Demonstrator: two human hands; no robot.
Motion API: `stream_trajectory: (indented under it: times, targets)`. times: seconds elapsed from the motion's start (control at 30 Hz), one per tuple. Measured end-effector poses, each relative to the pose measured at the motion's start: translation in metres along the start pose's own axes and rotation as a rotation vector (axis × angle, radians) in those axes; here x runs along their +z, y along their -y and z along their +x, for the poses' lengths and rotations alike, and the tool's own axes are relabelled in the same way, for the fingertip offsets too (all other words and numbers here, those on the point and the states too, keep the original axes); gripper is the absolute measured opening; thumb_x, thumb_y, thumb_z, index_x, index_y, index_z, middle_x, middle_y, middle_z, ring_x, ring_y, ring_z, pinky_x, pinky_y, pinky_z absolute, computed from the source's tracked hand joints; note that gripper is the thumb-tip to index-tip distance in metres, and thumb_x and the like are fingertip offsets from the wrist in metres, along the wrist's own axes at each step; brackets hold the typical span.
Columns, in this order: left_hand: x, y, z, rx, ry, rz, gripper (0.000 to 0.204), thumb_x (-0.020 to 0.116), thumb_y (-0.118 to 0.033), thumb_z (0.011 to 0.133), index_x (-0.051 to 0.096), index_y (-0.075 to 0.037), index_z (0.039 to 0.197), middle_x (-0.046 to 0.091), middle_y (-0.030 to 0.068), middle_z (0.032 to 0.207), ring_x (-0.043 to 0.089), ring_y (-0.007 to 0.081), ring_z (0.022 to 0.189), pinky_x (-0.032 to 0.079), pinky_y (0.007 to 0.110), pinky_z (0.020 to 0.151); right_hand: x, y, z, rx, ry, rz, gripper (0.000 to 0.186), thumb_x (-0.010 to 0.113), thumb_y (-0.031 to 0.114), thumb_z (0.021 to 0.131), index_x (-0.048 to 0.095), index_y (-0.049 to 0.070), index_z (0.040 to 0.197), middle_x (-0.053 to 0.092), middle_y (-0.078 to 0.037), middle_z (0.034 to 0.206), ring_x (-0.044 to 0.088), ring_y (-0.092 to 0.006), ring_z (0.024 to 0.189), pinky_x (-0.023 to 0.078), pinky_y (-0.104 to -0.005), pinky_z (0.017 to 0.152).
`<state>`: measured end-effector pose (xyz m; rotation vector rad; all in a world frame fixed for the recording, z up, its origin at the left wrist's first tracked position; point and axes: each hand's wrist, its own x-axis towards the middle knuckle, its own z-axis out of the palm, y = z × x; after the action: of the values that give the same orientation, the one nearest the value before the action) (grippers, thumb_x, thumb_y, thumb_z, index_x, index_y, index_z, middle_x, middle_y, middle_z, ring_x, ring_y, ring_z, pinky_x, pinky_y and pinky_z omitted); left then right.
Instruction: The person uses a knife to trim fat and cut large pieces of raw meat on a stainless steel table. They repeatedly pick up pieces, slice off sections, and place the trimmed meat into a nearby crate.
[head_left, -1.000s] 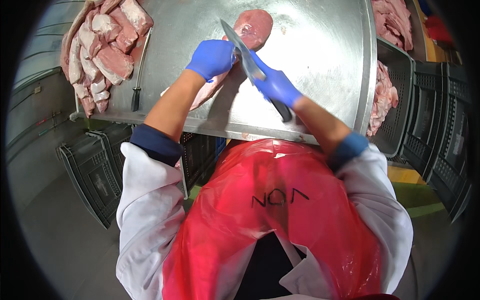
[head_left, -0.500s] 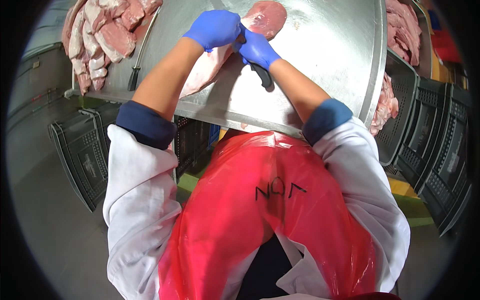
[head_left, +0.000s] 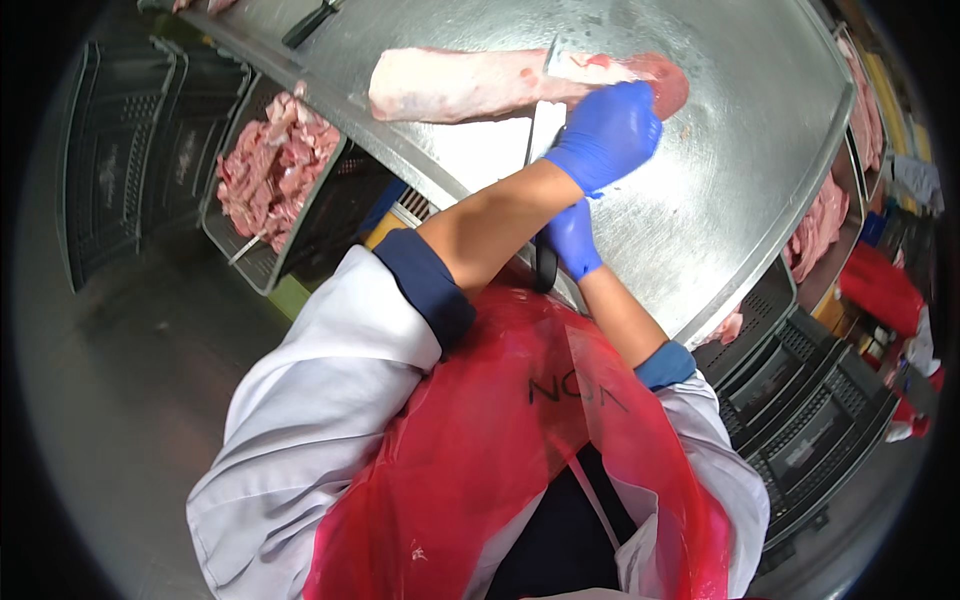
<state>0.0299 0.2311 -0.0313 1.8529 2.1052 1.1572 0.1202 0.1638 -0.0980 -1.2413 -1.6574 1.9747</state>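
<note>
A long meat loin [head_left: 450, 85], coated in pale fat and with a bare red end at the right, lies across the metal table. My left hand [head_left: 612, 135], in a blue glove, is closed on the near edge of the loin by that red end. Below it, my right hand [head_left: 572, 238], gloved the same, grips a knife [head_left: 545, 265] by its black handle near the table's front edge. A bright strip beyond my left wrist looks like the blade. My left forearm crosses in front and hides part of the knife and right fingers.
The metal table [head_left: 740, 200] has a raised rim. A black-handled tool [head_left: 310, 22] lies at its far left. Below on the left stands a crate [head_left: 215, 215] of meat trimmings [head_left: 275, 165]. Dark crates [head_left: 800, 425] and more meat [head_left: 820, 230] are at the right.
The view has swung round. My hands were together over the loin; now the right hand and knife are nearer me, while the left is at the loin's red end.
</note>
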Motion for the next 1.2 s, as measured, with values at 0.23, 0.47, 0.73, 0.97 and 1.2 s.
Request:
stream_trajectory:
  times: [0.23,0.47,0.73,0.97,1.2]
  targets:
    - [-0.003,-0.008,0.025,-0.044,-0.089,-0.151,0.02,0.063,-0.019,0.083,0.063,0.0,0.081,0.065,0.0213,0.074,0.067,0.035,0.067,0.054,0.045,0.062,0.014,0.076,0.061,-0.024,0.022,0.082,0.061,0.062,0.016,0.098,0.032,0.009,0.15,0.063,-0.006,0.079,0.057,-0.0132,0.058,0.049,-0.0299,0.05]
    - [-0.034,-0.035,0.03,-0.026,-0.146,-0.342,0.02,0.064,-0.017,0.082,0.058,0.002,0.079,0.06,0.0208,0.064,0.064,0.0366,0.058,0.052,0.045,0.055,0.049,0.093,0.1,-0.127,-0.018,0.013,0.032,0.053,0.006,0.094,0.047,0.003,0.126,0.061,-0.008,0.07,0.057,-0.014,0.052,0.048,-0.0296,0.047]
    - [-0.067,-0.048,0.032,-0.002,-0.092,-0.468,0.02,0.064,-0.018,0.082,0.058,0.001,0.08,0.062,0.0223,0.073,0.067,0.0363,0.069,0.054,0.046,0.062,0.11,0.068,0.055,-0.05,-0.142,0.007,0.076,0.053,0.006,0.095,0.015,0.009,0.161,0.063,-0.009,0.072,0.057,-0.0122,0.052,0.049,-0.0309,0.047]
    - [-0.109,-0.047,0.031,0.059,-0.054,-0.533,0.022,0.064,-0.019,0.082,0.059,0.002,0.082,0.063,0.0226,0.075,0.067,0.0373,0.072,0.055,0.046,0.064,0.173,-0.018,0.038,-0.245,-0.19,0.014,0.082,0.057,0.012,0.09,0.018,0.011,0.162,0.065,-0.011,0.081,0.058,-0.0146,0.057,0.048,-0.03,0.052]
    - [-0.124,-0.053,0.01,0.185,0.022,-0.446,0.022,0.061,-0.019,0.081,0.06,0.003,0.085,0.062,0.019,0.075,0.065,0.0326,0.068,0.054,0.041,0.063,0.216,0.047,0.058,0.004,-0.156,-0.09,0.079,0.051,0.003,0.089,0.02,0.013,0.161,0.069,-0.013,0.088,0.064,-0.0176,0.059,0.052,-0.0353,0.052]
